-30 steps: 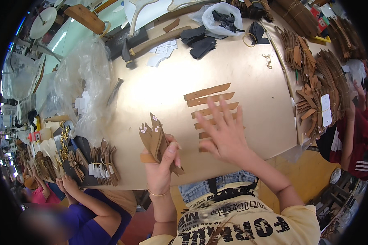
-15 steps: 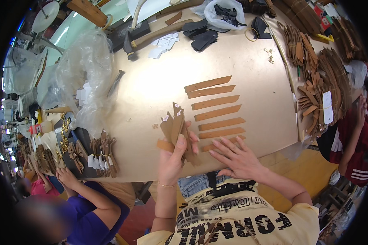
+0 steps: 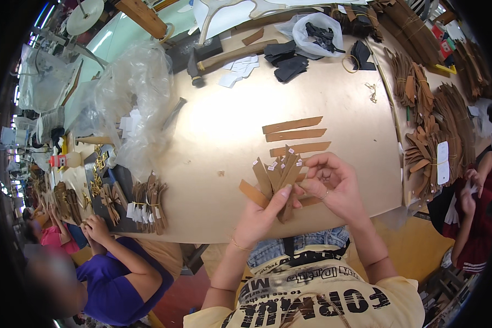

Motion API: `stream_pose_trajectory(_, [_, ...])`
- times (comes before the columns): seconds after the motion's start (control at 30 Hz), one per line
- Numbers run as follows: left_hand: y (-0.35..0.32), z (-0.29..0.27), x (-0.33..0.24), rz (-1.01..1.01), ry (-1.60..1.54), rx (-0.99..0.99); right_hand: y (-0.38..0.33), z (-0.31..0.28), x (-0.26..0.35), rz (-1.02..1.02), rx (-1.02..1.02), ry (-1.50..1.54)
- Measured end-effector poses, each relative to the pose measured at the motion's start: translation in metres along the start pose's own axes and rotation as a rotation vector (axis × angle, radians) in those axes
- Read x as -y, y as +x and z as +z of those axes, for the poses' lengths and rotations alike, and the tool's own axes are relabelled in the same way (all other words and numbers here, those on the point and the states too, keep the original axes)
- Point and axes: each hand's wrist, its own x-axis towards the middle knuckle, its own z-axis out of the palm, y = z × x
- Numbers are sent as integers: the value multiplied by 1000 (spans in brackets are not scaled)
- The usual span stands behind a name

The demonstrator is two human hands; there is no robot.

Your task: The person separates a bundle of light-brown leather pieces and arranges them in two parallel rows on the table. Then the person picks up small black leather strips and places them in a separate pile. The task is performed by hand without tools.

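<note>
My left hand (image 3: 263, 217) is closed round a fanned bunch of brown leather strips (image 3: 274, 174), thumb pressed across the front. Several strips carry small white labels near their upper ends. A lighter tan strip (image 3: 253, 193) sticks out on the bunch's left side. Against the right side of the bunch is my right hand (image 3: 338, 188), its fingers curled in and its thumb at the strips. What it pinches is too small to make out. Beyond the hands, several tan leather strips (image 3: 296, 134) lie in a row on the table; the nearer part of that row is mostly hidden.
A hammer (image 3: 195, 70), white pieces (image 3: 238, 70) and black pieces (image 3: 290, 68) lie at the table's far side. Clear plastic bags (image 3: 131, 104) are at left. Bundled brown strips (image 3: 447, 128) line the right edge. A co-worker in purple (image 3: 120, 279) sits at left; another person (image 3: 473, 218) is at right.
My right hand has lifted off the nearest tan strip and come up to the bunch, its fingers now curled. My left hand and the bunch have shifted right, over the row's nearer strips.
</note>
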Motion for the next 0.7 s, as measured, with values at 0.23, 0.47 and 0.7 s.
stream_pose_trajectory(0.23, [3,-2,2,-36,-3,-9,20,7,9,-38,21,-182])
stream_pose_trajectory(0.47, [12,-20,9,-205,-904,586,35,10,26,-29,225,24])
stream_pose_trajectory(0.7, [19,-15,21,-289,-971,686,52,4,26,284,382,112])
